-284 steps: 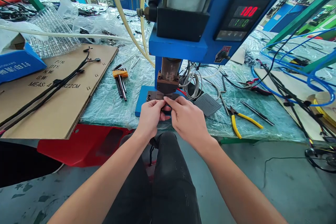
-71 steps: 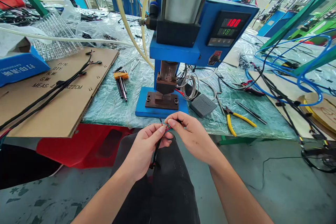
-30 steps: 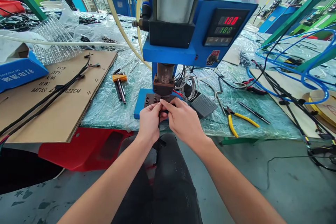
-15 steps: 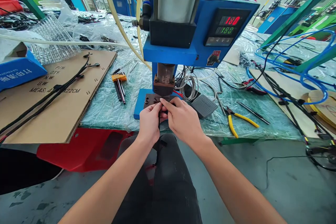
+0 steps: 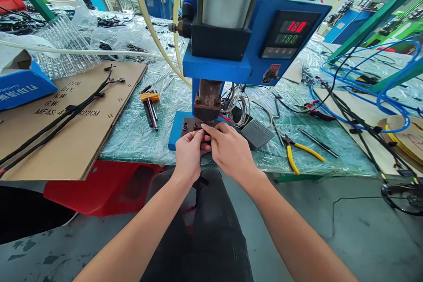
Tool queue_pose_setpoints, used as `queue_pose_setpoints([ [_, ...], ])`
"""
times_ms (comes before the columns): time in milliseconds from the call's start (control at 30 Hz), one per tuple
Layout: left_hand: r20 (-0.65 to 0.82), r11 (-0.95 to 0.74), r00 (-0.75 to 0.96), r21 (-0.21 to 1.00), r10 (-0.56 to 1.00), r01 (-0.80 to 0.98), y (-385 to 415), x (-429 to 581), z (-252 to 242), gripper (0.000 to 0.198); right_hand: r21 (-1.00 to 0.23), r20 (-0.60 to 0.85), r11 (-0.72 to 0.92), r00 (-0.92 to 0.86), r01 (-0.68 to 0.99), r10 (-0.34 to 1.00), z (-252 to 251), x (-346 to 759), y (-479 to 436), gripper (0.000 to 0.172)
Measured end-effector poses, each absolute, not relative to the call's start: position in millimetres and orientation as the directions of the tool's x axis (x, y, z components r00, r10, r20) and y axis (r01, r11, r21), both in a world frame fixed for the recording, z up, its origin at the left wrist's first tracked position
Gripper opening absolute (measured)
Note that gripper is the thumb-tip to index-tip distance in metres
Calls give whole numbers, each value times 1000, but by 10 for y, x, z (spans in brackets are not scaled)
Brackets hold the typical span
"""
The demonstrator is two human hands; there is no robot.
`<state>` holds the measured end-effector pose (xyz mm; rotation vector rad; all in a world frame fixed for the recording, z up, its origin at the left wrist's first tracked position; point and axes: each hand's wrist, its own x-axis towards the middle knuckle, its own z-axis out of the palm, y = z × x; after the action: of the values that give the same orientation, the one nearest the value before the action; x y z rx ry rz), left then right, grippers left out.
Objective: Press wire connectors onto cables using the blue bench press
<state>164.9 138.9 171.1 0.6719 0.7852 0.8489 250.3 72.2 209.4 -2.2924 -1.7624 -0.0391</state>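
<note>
Both my hands meet at the front of a blue heated press (image 5: 216, 64), just below its brown pressing head (image 5: 207, 108). My left hand (image 5: 187, 153) is closed in a pinch on a black cable (image 5: 198, 187), which hangs down toward my lap. My right hand (image 5: 231, 150) is closed too, thumb and index finger pinching the cable's upper end over the dark lower die (image 5: 187, 126). The fingers cover that end, so its shape is hidden. The blue base (image 5: 175, 134) shows left of my hands. Red and green digits on the controller (image 5: 291, 33) both read 180.
Left lies cardboard (image 5: 71, 97) with black cables; nearer are pens or tools in an orange holder (image 5: 150, 97). To the right sit a grey pedal (image 5: 257, 133), yellow-handled cutters (image 5: 291, 152), a metal rod (image 5: 317, 142) and blue tubing (image 5: 396, 110). Plastic film covers the table.
The view has shifted slightly, so the press appears a little farther right. My hands keep the same pinch at the die.
</note>
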Motion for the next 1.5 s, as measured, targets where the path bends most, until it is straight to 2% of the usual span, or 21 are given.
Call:
queue_pose_setpoints([
  [367,-339,498,414,782,844,-374,1396,1654,1706,19,-269,226,-205,268,941,937,2002,2540,667,47],
  [767,-312,476,416,791,854,-383,1408,1650,1698,21,-104,203,-235,252,966,946,2037,2493,682,47],
  [1067,-306,457,404,814,862,-359,1419,1637,1702,22,-118,184,-274,292,955,939,2059,2433,703,47],
  [1300,-305,454,400,815,865,-361,1428,1656,1710,20,-76,170,-272,281,959,944,2048,2432,694,49],
  [1500,-291,443,397,813,871,-377,1421,1659,1714,19,-82,192,-260,271,962,943,2075,2439,704,45],
])
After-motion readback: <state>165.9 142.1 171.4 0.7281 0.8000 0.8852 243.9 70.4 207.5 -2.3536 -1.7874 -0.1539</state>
